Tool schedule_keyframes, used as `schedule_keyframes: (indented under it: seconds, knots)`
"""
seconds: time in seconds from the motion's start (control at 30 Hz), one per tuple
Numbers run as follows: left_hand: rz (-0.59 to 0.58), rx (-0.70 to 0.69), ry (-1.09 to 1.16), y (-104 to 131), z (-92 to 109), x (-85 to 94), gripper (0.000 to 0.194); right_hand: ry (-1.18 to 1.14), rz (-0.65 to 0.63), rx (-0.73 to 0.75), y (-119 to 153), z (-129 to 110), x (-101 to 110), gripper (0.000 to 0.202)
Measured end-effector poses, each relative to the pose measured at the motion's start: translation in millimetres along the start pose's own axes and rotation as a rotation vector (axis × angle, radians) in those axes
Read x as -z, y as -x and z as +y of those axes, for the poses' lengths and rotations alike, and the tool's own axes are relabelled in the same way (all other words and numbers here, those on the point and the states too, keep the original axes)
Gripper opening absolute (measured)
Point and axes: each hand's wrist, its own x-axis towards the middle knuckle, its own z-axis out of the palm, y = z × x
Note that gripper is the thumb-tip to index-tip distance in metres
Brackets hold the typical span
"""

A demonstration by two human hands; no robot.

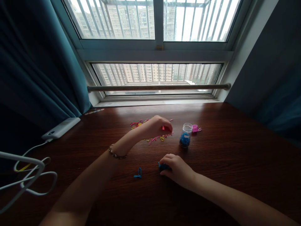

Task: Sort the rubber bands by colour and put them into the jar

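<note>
- Closed fingers of the right hand (pixel 176 169) round a blue bunch (pixel 164 167) on the table (pixel 223 157), near the jar (pixel 187 126).
- Looked light, soft and bendy; seemed easy to pinch at one edge.
- Bent fingers of the left hand (pixel 157 126) over pink and yellow bands (pixel 162 138); could not tell if gripping any.
- Saw blue stuff (pixel 185 139) inside the clear, open jar, with a pink cap (pixel 195 128) just beside.

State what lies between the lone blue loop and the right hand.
In the head view, bare tabletop separates the blue loop from a small blue bunch, partly covered by the right hand.
</note>
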Motion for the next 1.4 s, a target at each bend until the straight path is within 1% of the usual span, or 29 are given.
schedule_keyframes:
  seconds: [0.07,0.13,0.2,0.23,0.3,0.37,0.4,0.47,0.53,0.6,0.7,0.77,0.8,0.87,0.9,0.93,1.0,1.03,1.07,1.13,1.17,1.23,1.33,1.4]
  knots:
    - [-0.113,0.085,0.033,29,-5,-0.4,0.01,-0.024,-0.017,-0.003,0,0,4,0.032]
    - [-0.261,0.16,0.093,59,-8,-3.3,0.01,-0.037,-0.027,-0.015,0,0,8,0.039]
    - [-0.371,0.261,0.13,86,-9,-9.1,0.018,-0.033,-0.029,-0.053,0,-1,10,0.045]
    - [-0.414,0.311,0.139,98,-9,-12.9,0.023,-0.026,-0.029,-0.077,-1,-1,11,0.045]
    - [-0.467,0.378,0.146,115,-7,-21.5,0.034,-0.009,-0.04,-0.11,-2,-1,10,0.037]
    - [-0.472,0.399,0.14,126,-5,-29.9,0.039,0.016,-0.05,-0.117,-4,-2,9,0.023]
    - [-0.458,0.399,0.132,130,-5,-33.6,0.038,0.031,-0.053,-0.114,-5,-2,9,0.017]
    - [-0.424,0.391,0.118,133,-6,-39.0,0.03,0.07,-0.063,-0.101,-9,-4,9,0.009]
    - [-0.404,0.376,0.129,135,-10,-41.7,0.019,0.128,-0.092,-0.087,-13,-7,10,0.01]
    - [-0.395,0.351,0.163,137,-15,-42.9,0.012,0.205,-0.138,-0.087,-18,-10,9,0.011]
    - [-0.38,0.317,0.182,139,-21,-44.8,0.009,0.319,-0.184,-0.101,-24,-14,6,0.008]
    - [-0.375,0.301,0.169,140,-23,-46.7,0.007,0.358,-0.183,-0.102,-26,-17,7,0.006]
    - [-0.374,0.293,0.161,141,-23,-47.6,0.006,0.359,-0.171,-0.099,-26,-20,10,0.006]
    - [-0.37,0.283,0.144,142,-22,-48.6,0.004,0.325,-0.114,-0.102,-26,-27,28,0.007]
    - [-0.371,0.28,0.135,142,-21,-48.7,0.003,0.296,-0.069,-0.111,-26,-30,43,0.008]
    - [-0.375,0.279,0.124,142,-20,-48.4,0.003,0.268,-0.004,-0.132,-25,-34,61,0.01]
    - [-0.38,0.275,0.097,141,-17,-47.0,0.002,0.268,0.179,-0.192,-25,-38,103,0.011]
    - [-0.378,0.271,0.084,140,-16,-46.2,0.002,0.285,0.252,-0.242,-26,-39,125,0.013]
    - [-0.367,0.271,0.072,139,-14,-45.5,0.002,0.307,0.298,-0.288,-28,-39,144,0.015]
    - [-0.323,0.292,0.062,138,-12,-45.5,0.004,0.37,0.274,-0.35,-34,-34,173,0.016]
    - [-0.298,0.309,0.07,138,-12,-46.2,0.005,0.38,0.217,-0.382,-37,-31,182,0.016]
    - [-0.244,0.337,0.108,138,-13,-49.2,0.009,0.379,0.12,-0.463,-45,-23,188,0.015]
    - [-0.159,0.32,0.162,138,-17,-54.9,0.015,0.389,0.02,-0.557,-54,-16,182,0.014]
    - [-0.111,0.285,0.166,137,-17,-57.7,0.017,0.443,-0.01,-0.563,-60,-15,178,0.013]
